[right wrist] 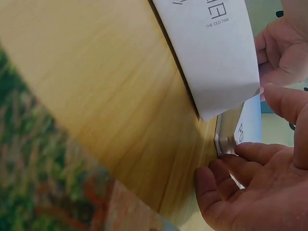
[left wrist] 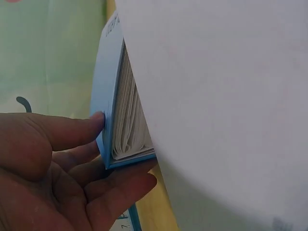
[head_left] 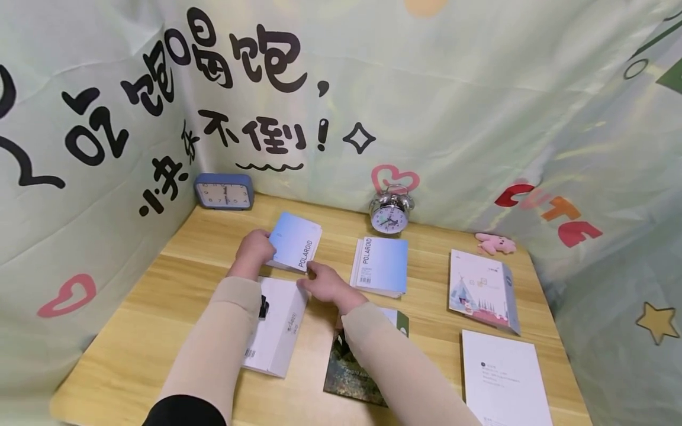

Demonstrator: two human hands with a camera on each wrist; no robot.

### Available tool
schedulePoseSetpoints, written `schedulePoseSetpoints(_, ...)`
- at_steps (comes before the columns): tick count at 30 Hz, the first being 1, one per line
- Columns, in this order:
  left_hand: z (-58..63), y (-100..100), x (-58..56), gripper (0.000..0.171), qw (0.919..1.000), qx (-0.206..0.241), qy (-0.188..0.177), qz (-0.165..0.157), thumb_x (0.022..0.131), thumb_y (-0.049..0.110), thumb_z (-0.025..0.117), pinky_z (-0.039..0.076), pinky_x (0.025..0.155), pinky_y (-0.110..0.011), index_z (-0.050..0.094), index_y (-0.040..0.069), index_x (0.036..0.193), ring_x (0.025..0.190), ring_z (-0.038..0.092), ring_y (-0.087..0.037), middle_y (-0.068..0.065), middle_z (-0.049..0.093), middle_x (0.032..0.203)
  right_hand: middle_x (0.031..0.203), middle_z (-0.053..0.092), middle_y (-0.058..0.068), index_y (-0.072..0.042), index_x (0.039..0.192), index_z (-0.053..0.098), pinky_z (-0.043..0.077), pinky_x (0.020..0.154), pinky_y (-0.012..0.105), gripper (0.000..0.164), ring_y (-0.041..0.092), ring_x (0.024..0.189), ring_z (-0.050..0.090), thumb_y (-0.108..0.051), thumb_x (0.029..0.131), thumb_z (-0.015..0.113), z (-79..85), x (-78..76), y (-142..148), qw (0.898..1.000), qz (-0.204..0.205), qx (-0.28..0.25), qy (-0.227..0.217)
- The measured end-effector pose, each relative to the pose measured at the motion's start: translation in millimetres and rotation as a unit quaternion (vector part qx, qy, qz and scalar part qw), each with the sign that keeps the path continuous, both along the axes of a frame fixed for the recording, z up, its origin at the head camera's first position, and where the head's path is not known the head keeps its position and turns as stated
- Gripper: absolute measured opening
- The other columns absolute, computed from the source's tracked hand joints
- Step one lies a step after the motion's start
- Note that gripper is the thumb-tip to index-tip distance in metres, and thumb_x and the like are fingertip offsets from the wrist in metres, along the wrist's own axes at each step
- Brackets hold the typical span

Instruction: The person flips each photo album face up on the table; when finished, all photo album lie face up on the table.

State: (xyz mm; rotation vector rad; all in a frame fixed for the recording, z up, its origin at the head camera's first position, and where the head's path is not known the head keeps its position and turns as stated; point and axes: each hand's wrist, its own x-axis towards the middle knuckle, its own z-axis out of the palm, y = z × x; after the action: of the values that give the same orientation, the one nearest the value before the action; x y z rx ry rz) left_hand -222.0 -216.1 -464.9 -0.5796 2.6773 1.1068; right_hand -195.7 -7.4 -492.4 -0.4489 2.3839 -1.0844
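Note:
A blue photo album marked POLAROID lies at an angle near the back left of the table. My left hand grips its left edge, with the thumb on the cover and fingers beneath, as the left wrist view shows. Its page edges face that camera. My right hand touches the album's near right corner with loosely bent fingertips; its thumb is by the corner of a white box-like album. That white one lies just in front of the blue album and hides part of it in both wrist views.
A second POLAROID album lies to the right. A dark-covered photo album is partly under my right forearm. Further right are a pink illustrated album and a white one. A blue clock, silver alarm clock and pink toy stand behind.

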Motion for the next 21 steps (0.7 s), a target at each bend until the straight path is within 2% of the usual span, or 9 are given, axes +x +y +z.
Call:
schedulePoseSetpoints(4,1.5,2,1.8,0.054,0.9991,-0.043,0.002,-0.004,0.097,-0.003,0.053,0.053,0.093,-0.049,0.054,-0.002,0.150,0.117,0.059,-0.040,-0.026,0.059,0.145,0.162,0.044,0.023,0.001,0.161,0.039,0.034,0.123,0.051,0.072,0.040,0.150,0.040,-0.032,0.104,0.065,-0.7,-1.7,0,1.000,0.006,-0.006,0.001)
schedulePoseSetpoints(7,0.9,5,2.5,0.055,0.9981,-0.061,0.007,0.001,0.096,-0.004,0.053,0.053,0.091,-0.050,0.054,-0.001,0.151,0.118,0.059,-0.040,-0.025,0.059,0.145,0.161,0.044,0.025,0.005,0.160,0.038,0.033,0.123,0.052,0.074,0.042,0.150,0.040,-0.034,0.103,0.065,2.1,0.2,4,1.000,0.005,-0.020,-0.008)
schedulePoseSetpoints(10,3.1,12,1.2,0.057,0.9963,-0.080,0.029,0.012,0.096,0.000,0.055,0.054,0.093,-0.053,0.050,-0.001,0.153,0.123,0.060,-0.042,-0.026,0.058,0.147,0.161,0.044,0.026,0.006,0.160,0.037,0.034,0.122,0.056,0.076,0.044,0.148,0.042,-0.036,0.104,0.066,9.5,1.4,16,0.999,-0.021,-0.043,-0.016)
schedulePoseSetpoints(13,13.1,26,1.0,0.060,0.9935,-0.089,0.068,0.022,0.100,0.011,0.062,0.052,0.098,-0.057,0.046,-0.001,0.156,0.129,0.058,-0.044,-0.026,0.056,0.149,0.159,0.046,0.027,0.006,0.159,0.038,0.037,0.119,0.059,0.074,0.046,0.144,0.046,-0.037,0.105,0.065,22.7,2.2,37,0.995,-0.062,-0.074,-0.003)
schedulePoseSetpoints(16,29.3,49,4.7,0.061,0.9917,-0.076,0.102,0.015,0.102,0.022,0.069,0.051,0.101,-0.057,0.047,0.002,0.156,0.128,0.060,-0.042,-0.022,0.062,0.144,0.154,0.050,0.030,0.009,0.155,0.042,0.041,0.116,0.058,0.067,0.048,0.139,0.052,-0.029,0.105,0.065,38.6,2.1,69,0.989,-0.098,-0.111,0.028)
schedulePoseSetpoints(19,44.1,77,12.3,0.061,0.9925,-0.038,0.114,-0.018,0.101,0.029,0.073,0.053,0.097,-0.053,0.052,0.006,0.153,0.122,0.065,-0.036,-0.015,0.068,0.136,0.151,0.052,0.032,0.010,0.154,0.044,0.044,0.113,0.057,0.061,0.048,0.135,0.054,-0.022,0.106,0.063,49.4,3.2,110,0.981,-0.136,-0.131,0.049)
schedulePoseSetpoints(21,49.9,96,17.6,0.060,0.9921,-0.005,0.116,-0.049,0.100,0.032,0.074,0.054,0.094,-0.051,0.055,0.008,0.151,0.117,0.068,-0.033,-0.012,0.071,0.131,0.150,0.052,0.033,0.011,0.153,0.045,0.045,0.112,0.057,0.057,0.048,0.134,0.054,-0.018,0.107,0.061,52.9,4.2,139,0.972,-0.175,-0.144,0.056)
